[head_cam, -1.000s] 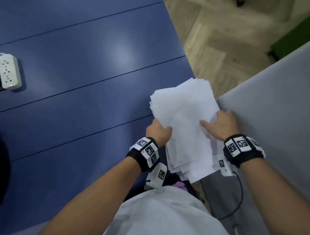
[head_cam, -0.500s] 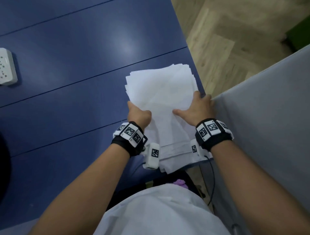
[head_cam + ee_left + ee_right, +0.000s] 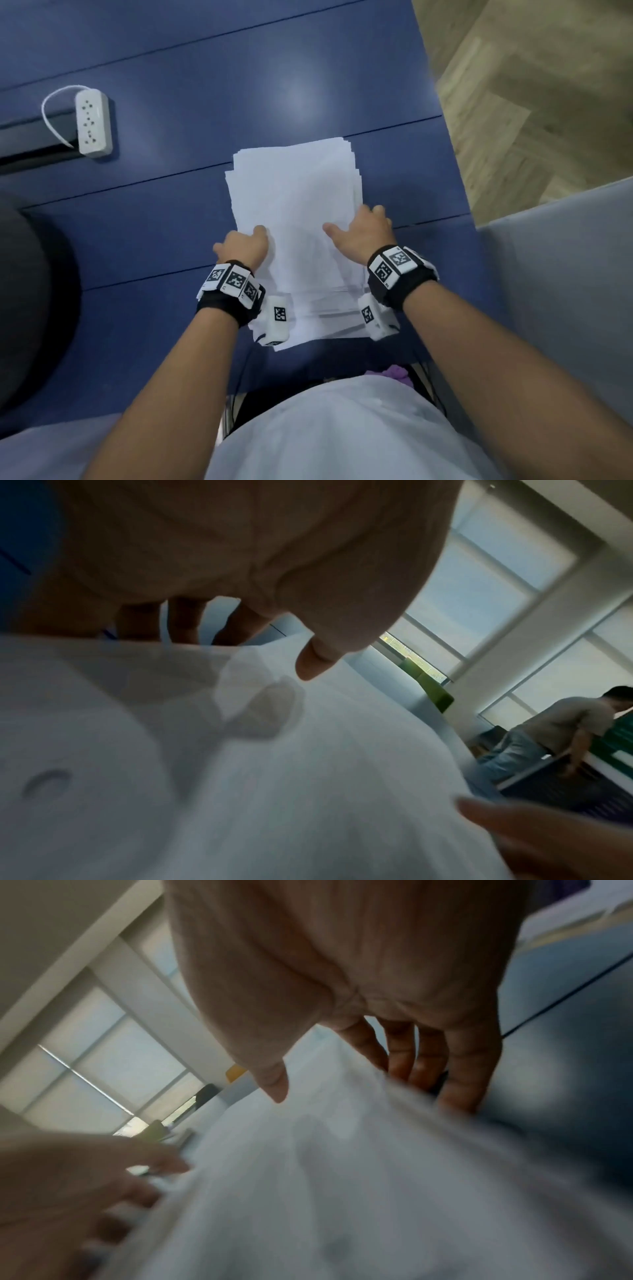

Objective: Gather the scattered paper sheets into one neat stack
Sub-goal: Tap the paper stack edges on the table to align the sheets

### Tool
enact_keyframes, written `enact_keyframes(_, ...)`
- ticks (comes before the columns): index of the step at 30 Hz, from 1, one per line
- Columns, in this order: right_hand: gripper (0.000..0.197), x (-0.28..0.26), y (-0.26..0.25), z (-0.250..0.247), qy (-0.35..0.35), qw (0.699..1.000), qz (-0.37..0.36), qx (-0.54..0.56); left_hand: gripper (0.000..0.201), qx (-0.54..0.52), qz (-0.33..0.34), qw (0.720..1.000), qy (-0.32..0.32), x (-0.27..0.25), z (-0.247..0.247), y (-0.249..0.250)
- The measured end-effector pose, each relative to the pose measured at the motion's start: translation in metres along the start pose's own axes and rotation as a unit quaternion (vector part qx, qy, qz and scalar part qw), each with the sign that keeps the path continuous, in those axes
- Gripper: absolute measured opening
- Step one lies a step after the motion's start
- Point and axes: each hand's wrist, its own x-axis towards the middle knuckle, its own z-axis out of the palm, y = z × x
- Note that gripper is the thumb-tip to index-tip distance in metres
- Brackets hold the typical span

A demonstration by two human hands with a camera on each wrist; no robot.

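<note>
**Operator:** Far left on the blue table (image 3: 171,240) sits a white power strip (image 3: 93,122), well apart from the work. Moving right, my left hand (image 3: 244,244) grips the left edge of the paper stack (image 3: 294,205): thumb on top, fingers curled down at the edge, as the left wrist view shows.

**Observer:** And where exactly are the sheets?

**Operator:** All in one pile near the table's right side, between my two hands, running from near me toward the far side. The edges are fanned at the far end and staggered at the near end, so it's gathered but not squared.

**Observer:** The other side?

**Operator:** My right hand (image 3: 363,230) grasps the right edge the same way, thumb lying on the top sheet, fingers wrapped over the side. Right of that is a grey partition (image 3: 565,291) and wooden floor (image 3: 534,102).

**Observer:** So which step is this?

**Operator:** Aligning, I'd say. Collecting looks finished; I see no loose sheets. Next I'd judge the stack needs tapping or pressing inward on both sides, keeping a light hold so the sheets can slide flush.
</note>
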Motion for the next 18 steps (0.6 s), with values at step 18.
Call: enact_keyframes(18,0.091,-0.023,-0.005,0.027,-0.021,0.994,0.092,0.054,0.074,0.030,0.012,0.996,-0.081,0.003,-0.026,-0.041)
